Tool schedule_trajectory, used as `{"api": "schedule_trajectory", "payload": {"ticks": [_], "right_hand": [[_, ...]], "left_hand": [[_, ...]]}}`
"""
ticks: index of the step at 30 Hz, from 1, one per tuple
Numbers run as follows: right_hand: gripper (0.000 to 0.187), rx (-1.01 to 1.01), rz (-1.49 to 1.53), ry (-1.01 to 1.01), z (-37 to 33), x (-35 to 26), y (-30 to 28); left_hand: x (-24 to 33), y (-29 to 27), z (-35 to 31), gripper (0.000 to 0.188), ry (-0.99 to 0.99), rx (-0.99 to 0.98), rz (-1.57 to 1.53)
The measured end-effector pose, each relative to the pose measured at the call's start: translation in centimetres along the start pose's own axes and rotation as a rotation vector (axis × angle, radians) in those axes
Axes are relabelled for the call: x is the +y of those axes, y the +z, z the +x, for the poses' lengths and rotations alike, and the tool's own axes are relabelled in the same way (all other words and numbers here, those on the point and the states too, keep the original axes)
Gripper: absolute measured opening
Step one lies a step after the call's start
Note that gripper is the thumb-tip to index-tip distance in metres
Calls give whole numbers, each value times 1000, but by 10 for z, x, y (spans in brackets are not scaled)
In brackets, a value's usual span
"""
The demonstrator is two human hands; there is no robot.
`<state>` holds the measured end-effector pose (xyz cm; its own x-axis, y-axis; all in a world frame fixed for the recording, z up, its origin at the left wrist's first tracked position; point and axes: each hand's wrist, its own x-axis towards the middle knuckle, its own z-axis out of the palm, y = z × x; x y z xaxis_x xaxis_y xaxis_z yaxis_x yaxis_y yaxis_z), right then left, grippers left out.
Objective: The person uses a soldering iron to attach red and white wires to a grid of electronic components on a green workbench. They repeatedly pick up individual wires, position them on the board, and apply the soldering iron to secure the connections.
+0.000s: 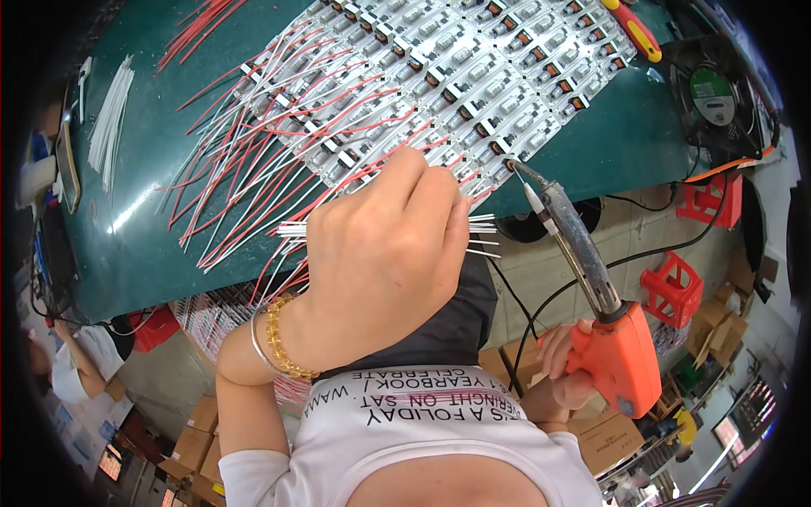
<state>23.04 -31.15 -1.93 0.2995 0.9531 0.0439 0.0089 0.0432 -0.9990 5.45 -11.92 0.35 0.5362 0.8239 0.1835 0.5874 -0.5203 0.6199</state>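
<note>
My left hand (384, 245), with bracelets on its wrist, is closed around a bundle of white wires (293, 229) at the table's near edge. The bundle sticks out on both sides of the fist. In my right hand (559, 372) is a soldering gun (621, 359) with an orange handle. Its tip points up-left and meets, or nearly meets, the near right corner of a panel of small circuit boards (515, 110). Many red and white wires (241, 182) run from the panel's left rows across the table. My left fist hides part of the panel's near edge.
Loose white wires (110, 127) and red wires (198, 29) lie on the green table (152, 245). A yellow-and-red handled tool (639, 35) and a black fan (711, 93) are at right. A black cable (629, 262) hangs near red stools (673, 289). Another person (83, 363) sits at left.
</note>
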Motion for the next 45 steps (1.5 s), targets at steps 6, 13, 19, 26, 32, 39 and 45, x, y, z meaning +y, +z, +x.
{"api": "schedule_trajectory", "payload": {"ticks": [6,13,19,26,32,39,45], "right_hand": [[77,0,101,-74,6,11,-5],[76,166,-9,-72,77,-4,30],[77,2,119,-92,150,-7,45],[64,68,197,-89,161,-9,59],[66,20,250,22,142,-13,75],[84,58,106,189,105,-38,100],[92,151,-209,84,110,-24,100]], "left_hand": [[-4,-11,3,8,30,13,-231],[-19,-42,-1,10,-48,-237,-391],[-57,-124,-5,9,-208,-43,-355],[-89,-67,88,13,-40,-90,-420],[-110,-65,73,10,-33,-66,-349],[-116,-97,44,11,-76,-16,-284],[-139,-83,72,12,-82,98,-204]]}}
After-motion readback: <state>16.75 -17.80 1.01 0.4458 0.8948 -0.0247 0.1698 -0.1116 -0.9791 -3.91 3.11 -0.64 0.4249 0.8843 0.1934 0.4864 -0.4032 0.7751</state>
